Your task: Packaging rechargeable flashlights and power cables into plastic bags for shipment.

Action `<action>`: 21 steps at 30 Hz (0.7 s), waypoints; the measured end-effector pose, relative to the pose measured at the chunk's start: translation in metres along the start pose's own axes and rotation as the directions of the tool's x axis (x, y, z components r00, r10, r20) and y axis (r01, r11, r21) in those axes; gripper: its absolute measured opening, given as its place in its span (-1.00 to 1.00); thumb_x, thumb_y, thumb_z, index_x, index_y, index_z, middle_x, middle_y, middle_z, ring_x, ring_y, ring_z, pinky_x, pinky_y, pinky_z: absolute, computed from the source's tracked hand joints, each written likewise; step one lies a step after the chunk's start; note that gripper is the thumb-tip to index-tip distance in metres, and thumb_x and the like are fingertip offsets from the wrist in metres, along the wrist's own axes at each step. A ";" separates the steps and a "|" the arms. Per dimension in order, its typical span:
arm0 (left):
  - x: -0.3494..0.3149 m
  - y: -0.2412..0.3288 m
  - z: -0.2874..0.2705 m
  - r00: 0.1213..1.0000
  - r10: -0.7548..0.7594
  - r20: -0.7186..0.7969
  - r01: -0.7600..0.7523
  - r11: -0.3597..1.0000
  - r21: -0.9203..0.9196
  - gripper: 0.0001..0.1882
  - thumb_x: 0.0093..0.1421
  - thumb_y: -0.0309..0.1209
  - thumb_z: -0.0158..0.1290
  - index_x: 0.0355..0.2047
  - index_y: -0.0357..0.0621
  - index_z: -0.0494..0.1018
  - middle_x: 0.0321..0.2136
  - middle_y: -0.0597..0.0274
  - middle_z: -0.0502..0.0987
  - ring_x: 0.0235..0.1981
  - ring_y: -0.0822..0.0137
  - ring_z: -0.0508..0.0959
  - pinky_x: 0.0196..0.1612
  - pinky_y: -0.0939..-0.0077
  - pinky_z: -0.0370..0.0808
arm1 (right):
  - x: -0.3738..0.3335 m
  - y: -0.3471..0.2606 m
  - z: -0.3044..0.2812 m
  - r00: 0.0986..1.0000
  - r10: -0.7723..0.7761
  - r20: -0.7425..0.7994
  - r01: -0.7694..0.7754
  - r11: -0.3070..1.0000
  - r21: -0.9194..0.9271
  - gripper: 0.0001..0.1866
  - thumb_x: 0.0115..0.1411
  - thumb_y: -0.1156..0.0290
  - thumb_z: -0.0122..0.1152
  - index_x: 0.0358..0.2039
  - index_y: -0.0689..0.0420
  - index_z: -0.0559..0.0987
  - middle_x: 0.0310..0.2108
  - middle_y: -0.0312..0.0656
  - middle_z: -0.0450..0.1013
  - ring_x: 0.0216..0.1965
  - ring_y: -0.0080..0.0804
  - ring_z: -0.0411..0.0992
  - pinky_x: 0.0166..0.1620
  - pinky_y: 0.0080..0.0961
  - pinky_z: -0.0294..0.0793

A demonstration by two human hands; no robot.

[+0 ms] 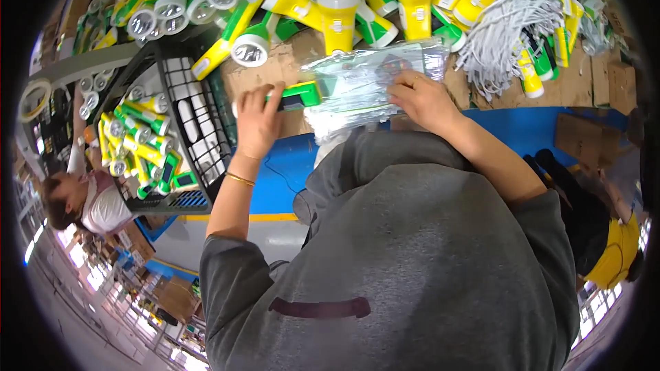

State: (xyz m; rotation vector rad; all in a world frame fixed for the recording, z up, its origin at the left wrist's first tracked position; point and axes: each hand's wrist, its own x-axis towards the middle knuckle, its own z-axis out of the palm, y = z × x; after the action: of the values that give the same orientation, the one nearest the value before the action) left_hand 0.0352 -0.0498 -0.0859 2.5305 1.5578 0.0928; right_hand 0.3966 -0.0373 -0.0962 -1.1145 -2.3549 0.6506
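My left hand [258, 122] is closed round one end of a green and yellow flashlight [300, 96]. The flashlight lies sideways, its far end at the left edge of a pile of clear plastic bags [350, 93]. On the right part of that pile, my right hand [424, 101] has its fingers bent and pressed together on the top bag. Whether the flashlight's tip is inside a bag or only against it, I cannot tell. Just beyond the bags, a yellow flashlight [337, 17] stands with its lens up.
Many green and yellow flashlights [289, 1] are heaped along the back of the cardboard-covered bench [570, 82]. A bundle of white cords [505, 38] lies at the right. On the left stands a black crate [196, 120] beside more flashlights. Other people are at far left [96, 199] and right [612, 254].
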 end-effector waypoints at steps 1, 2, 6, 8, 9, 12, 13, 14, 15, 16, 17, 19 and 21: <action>0.010 -0.003 -0.005 0.995 0.009 -0.099 -0.007 1.000 0.019 -0.30 -0.11 -0.52 0.18 0.13 0.01 0.35 0.02 0.11 0.39 0.06 0.02 0.38 0.18 0.03 0.23 | -0.004 0.004 0.002 0.995 0.087 -0.052 -0.085 0.996 0.041 -0.80 -0.02 0.50 0.24 -0.31 0.10 0.55 -0.29 -0.19 0.45 -0.25 -0.17 0.50 -0.24 -0.32 0.53; 0.020 -0.011 -0.005 0.982 -0.016 -0.188 0.040 0.992 0.120 -0.35 -0.08 -0.50 0.16 0.12 -0.05 0.36 0.03 -0.01 0.36 0.05 -0.06 0.36 0.16 0.01 0.23 | -0.007 0.005 0.001 0.980 0.171 -0.098 -0.163 0.983 0.088 -0.76 -0.03 0.53 0.26 -0.27 0.10 0.57 -0.31 -0.18 0.46 -0.30 -0.16 0.51 -0.29 -0.35 0.53; 0.048 0.002 -0.005 0.891 -0.144 -0.431 0.199 0.976 0.085 -0.39 -0.04 -0.49 0.13 0.10 -0.17 0.36 0.06 -0.21 0.30 0.07 -0.17 0.31 0.14 -0.04 0.22 | -0.001 0.001 -0.006 0.995 0.092 -0.040 -0.097 0.984 -0.147 -0.81 -0.02 0.54 0.22 -0.32 0.11 0.57 -0.33 -0.18 0.45 -0.32 -0.15 0.51 -0.32 -0.32 0.52; 0.048 0.039 0.005 0.854 -0.143 -0.500 0.131 0.990 -0.058 -0.46 -0.03 -0.52 0.12 0.05 -0.21 0.38 0.02 -0.18 0.35 0.03 -0.14 0.36 0.08 -0.02 0.28 | 0.003 0.003 -0.001 0.985 0.171 -0.020 -0.172 0.971 -0.167 -0.85 -0.01 0.56 0.18 -0.37 0.12 0.55 -0.36 -0.18 0.43 -0.34 -0.16 0.50 -0.35 -0.30 0.50; 0.049 0.055 0.007 0.897 -0.007 -0.443 -0.116 0.961 -0.251 -0.55 -0.02 -0.55 0.12 -0.04 -0.17 0.45 -0.06 -0.07 0.44 -0.06 -0.08 0.44 0.00 0.06 0.35 | 0.004 0.005 0.006 0.983 0.176 -0.050 -0.182 0.970 -0.159 -0.88 -0.02 0.56 0.18 -0.40 0.12 0.52 -0.38 -0.19 0.41 -0.34 -0.17 0.48 -0.35 -0.28 0.48; 0.064 0.107 0.019 0.968 -0.029 -0.248 -0.102 0.860 -0.500 -0.62 -0.08 -0.43 0.27 -0.18 -0.08 0.56 -0.12 0.08 0.46 -0.11 0.05 0.44 -0.06 0.19 0.38 | 0.006 0.000 0.007 0.978 0.166 -0.124 -0.179 0.978 -0.105 -0.88 -0.01 0.57 0.19 -0.41 0.12 0.52 -0.39 -0.20 0.39 -0.30 -0.17 0.46 -0.31 -0.28 0.47; 0.070 0.112 0.024 0.983 0.034 -0.182 -0.119 0.870 -0.479 -0.67 -0.07 -0.42 0.27 -0.22 -0.07 0.57 -0.14 0.12 0.44 -0.13 0.08 0.43 -0.10 0.25 0.34 | 0.005 0.000 0.007 0.979 0.165 -0.118 -0.177 0.979 -0.101 -0.88 -0.01 0.57 0.19 -0.41 0.12 0.52 -0.39 -0.20 0.39 -0.30 -0.17 0.46 -0.31 -0.28 0.47; 0.072 0.114 0.027 0.984 0.027 -0.178 -0.111 0.871 -0.479 -0.67 -0.07 -0.42 0.27 -0.22 -0.07 0.57 -0.14 0.12 0.44 -0.13 0.08 0.43 -0.10 0.25 0.34 | 0.003 0.000 0.007 0.976 0.173 -0.136 -0.183 0.981 -0.067 -0.86 -0.01 0.58 0.21 -0.39 0.12 0.53 -0.39 -0.20 0.39 -0.28 -0.16 0.45 -0.28 -0.28 0.46; 0.072 0.115 0.030 0.978 0.045 -0.203 -0.133 0.885 -0.447 -0.71 -0.06 -0.42 0.26 -0.26 -0.06 0.57 -0.17 0.16 0.45 -0.17 0.11 0.43 -0.12 0.27 0.32 | 0.002 -0.001 0.006 0.972 0.180 -0.153 -0.187 0.982 -0.031 -0.85 -0.02 0.58 0.23 -0.38 0.12 0.54 -0.39 -0.21 0.39 -0.25 -0.16 0.44 -0.25 -0.27 0.45; 0.073 0.116 0.033 0.971 0.066 -0.228 -0.158 0.897 -0.413 -0.76 -0.05 -0.42 0.25 -0.30 -0.05 0.57 -0.21 0.21 0.46 -0.20 0.14 0.44 -0.14 0.30 0.29 | 0.003 -0.004 0.004 0.973 0.178 -0.149 -0.184 0.982 -0.027 -0.85 -0.02 0.58 0.23 -0.38 0.12 0.54 -0.39 -0.21 0.39 -0.25 -0.16 0.44 -0.25 -0.27 0.45; 0.074 0.115 0.036 0.973 0.060 -0.225 -0.151 0.899 -0.412 -0.76 -0.05 -0.42 0.25 -0.30 -0.05 0.57 -0.21 0.21 0.46 -0.20 0.14 0.44 -0.14 0.30 0.29 | 0.004 -0.007 0.002 0.974 0.186 -0.127 -0.188 0.982 -0.001 -0.82 -0.02 0.58 0.26 -0.35 0.12 0.54 -0.37 -0.23 0.40 -0.25 -0.18 0.42 -0.24 -0.29 0.44; 0.076 0.115 0.042 0.973 0.085 -0.213 -0.171 0.889 -0.424 -0.83 -0.03 -0.40 0.23 -0.37 -0.04 0.56 -0.28 0.32 0.49 -0.23 0.20 0.45 -0.15 0.33 0.27 | 0.007 -0.007 -0.004 0.977 0.187 -0.099 -0.185 0.982 0.029 -0.80 -0.03 0.58 0.28 -0.33 0.13 0.55 -0.36 -0.24 0.40 -0.24 -0.20 0.41 -0.23 -0.31 0.43; 0.079 0.112 0.042 0.982 0.056 -0.182 -0.143 0.846 -0.513 -0.85 -0.02 -0.40 0.22 -0.40 -0.04 0.55 -0.31 0.34 0.50 -0.24 0.22 0.46 -0.15 0.32 0.27 | 0.009 -0.002 -0.009 0.993 0.121 -0.003 -0.121 0.991 0.056 -0.73 -0.08 0.55 0.33 -0.30 0.12 0.57 -0.34 -0.27 0.42 -0.26 -0.24 0.39 -0.23 -0.34 0.42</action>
State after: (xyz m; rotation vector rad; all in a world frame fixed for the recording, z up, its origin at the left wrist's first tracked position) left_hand 0.1754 -0.0334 -0.1104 2.1952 1.2247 0.6590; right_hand 0.3957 -0.0290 -0.0863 -1.2401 -2.2632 0.7491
